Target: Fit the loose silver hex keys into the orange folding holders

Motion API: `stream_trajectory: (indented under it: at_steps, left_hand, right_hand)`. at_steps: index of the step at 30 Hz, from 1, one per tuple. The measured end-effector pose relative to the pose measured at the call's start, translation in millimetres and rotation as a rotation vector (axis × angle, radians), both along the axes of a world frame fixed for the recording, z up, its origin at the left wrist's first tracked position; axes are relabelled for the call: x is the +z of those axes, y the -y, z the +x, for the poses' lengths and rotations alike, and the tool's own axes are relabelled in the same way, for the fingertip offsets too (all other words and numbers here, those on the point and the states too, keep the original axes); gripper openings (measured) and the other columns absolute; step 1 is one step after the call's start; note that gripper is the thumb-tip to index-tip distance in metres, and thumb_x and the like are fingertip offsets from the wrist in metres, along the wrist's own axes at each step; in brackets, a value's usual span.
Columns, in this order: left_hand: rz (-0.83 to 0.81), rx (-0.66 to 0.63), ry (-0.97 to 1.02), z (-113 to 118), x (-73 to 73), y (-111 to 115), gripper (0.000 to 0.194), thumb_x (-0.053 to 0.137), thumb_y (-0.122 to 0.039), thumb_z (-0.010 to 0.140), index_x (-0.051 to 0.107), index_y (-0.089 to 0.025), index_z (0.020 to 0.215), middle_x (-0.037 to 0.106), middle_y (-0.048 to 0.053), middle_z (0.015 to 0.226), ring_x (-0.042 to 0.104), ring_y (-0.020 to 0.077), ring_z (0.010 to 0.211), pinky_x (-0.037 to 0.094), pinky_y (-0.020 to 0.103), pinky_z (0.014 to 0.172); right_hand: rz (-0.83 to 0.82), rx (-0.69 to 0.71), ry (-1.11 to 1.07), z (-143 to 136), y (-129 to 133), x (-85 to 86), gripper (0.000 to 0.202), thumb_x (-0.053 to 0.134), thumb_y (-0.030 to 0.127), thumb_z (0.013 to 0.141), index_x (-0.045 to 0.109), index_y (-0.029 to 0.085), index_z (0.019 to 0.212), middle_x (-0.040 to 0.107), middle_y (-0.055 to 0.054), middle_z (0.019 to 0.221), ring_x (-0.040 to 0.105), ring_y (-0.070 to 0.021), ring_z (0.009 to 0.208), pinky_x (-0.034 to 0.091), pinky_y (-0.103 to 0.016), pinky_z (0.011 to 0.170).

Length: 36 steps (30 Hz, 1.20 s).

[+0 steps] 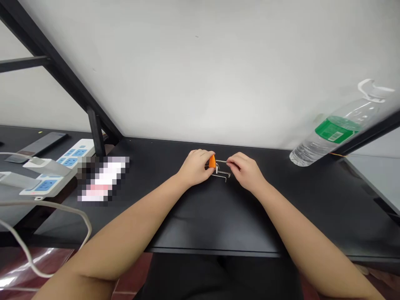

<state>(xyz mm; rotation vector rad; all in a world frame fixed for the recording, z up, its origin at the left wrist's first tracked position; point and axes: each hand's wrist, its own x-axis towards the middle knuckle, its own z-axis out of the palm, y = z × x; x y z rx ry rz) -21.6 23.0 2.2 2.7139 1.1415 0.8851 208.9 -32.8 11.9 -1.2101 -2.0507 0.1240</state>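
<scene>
My left hand (198, 166) is closed around an orange holder (212, 161), its thumb and fingers pressing on both sides. Between the thumb and fingertips of my right hand (245, 170) is the end of a thin metal hex key (221, 161), which runs across to the holder. Whether that key sits in the holder or only touches it, I cannot tell. Several more L-shaped hex keys (221, 178) show below the holder, their bent ends towards my right hand. Part of the holder is hidden by my left fingers.
On the black table (218, 221), a large water bottle (331, 129) with a green label stands at the right by the wall. A blurred-out phone-like object (104, 179) lies left. Beyond the black frame post are a power strip (62, 166), plugs and white cables (83, 216).
</scene>
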Motion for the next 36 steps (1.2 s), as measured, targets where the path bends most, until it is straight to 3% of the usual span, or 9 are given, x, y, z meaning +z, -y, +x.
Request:
stream_trajectory:
  at_steps: [16, 20, 25, 29, 32, 36]
  left_hand:
    - [0.074, -0.048, -0.098, 1, 5.8, 7, 0.042, 0.065, -0.023, 0.084, 0.064, -0.021, 0.126, 0.073, 0.009, 0.116, 0.067, 0.0283, 0.109, 0.046, 0.047, 0.105]
    - [0.060, -0.099, -0.069, 4, 8.9, 13, 0.035, 0.064, -0.025, 0.087, 0.065, -0.023, 0.123, 0.074, 0.007, 0.110, 0.067, 0.0256, 0.106, 0.046, 0.044, 0.104]
    - [0.057, -0.111, -0.020, 4, 8.5, 13, 0.038, 0.064, -0.025, 0.086, 0.064, -0.023, 0.124, 0.074, 0.007, 0.111, 0.067, 0.0256, 0.108, 0.046, 0.044, 0.105]
    - [0.070, -0.099, 0.011, 1, 7.1, 9, 0.040, 0.064, -0.024, 0.085, 0.064, -0.022, 0.125, 0.073, 0.008, 0.112, 0.068, 0.0254, 0.107, 0.047, 0.044, 0.105]
    - [0.072, -0.086, 0.046, 0, 6.0, 7, 0.045, 0.064, -0.022, 0.084, 0.062, -0.022, 0.130, 0.073, 0.008, 0.116, 0.067, 0.0260, 0.109, 0.048, 0.045, 0.105]
    - [0.039, -0.065, 0.082, -1, 4.0, 4, 0.049, 0.063, -0.019, 0.084, 0.059, -0.022, 0.133, 0.073, 0.008, 0.118, 0.067, 0.0263, 0.111, 0.047, 0.044, 0.106]
  right_hand:
    - [0.032, 0.093, 0.100, -1, 3, -2.5, 0.025, 0.050, 0.020, 0.103, 0.074, 0.023, 0.109, 0.068, -0.010, 0.108, 0.065, -0.0199, 0.090, 0.055, -0.035, 0.080]
    - [-0.056, 0.225, -0.021, -10, 6, -1.3, 0.028, 0.048, 0.013, 0.099, 0.071, 0.023, 0.112, 0.066, -0.010, 0.112, 0.065, -0.0204, 0.093, 0.057, -0.037, 0.081]
    - [-0.114, 0.166, -0.255, -16, 5, -4.3, 0.020, 0.054, 0.016, 0.096, 0.073, 0.023, 0.101, 0.070, -0.007, 0.104, 0.068, -0.0201, 0.093, 0.057, -0.037, 0.082]
    - [-0.170, 0.133, -0.314, -12, 1, -7.7, 0.018, 0.056, 0.016, 0.095, 0.072, 0.022, 0.101, 0.071, -0.006, 0.103, 0.067, -0.0188, 0.089, 0.056, -0.035, 0.079]
    - [-0.165, 0.069, -0.198, -7, -1, -9.4, 0.014, 0.058, 0.014, 0.092, 0.070, 0.021, 0.095, 0.067, -0.005, 0.096, 0.063, -0.0173, 0.080, 0.053, -0.033, 0.074]
    - [-0.210, 0.115, 0.150, -4, 0, -11.2, 0.010, 0.063, 0.013, 0.089, 0.070, 0.020, 0.090, 0.063, -0.006, 0.094, 0.062, -0.0195, 0.086, 0.052, -0.036, 0.083]
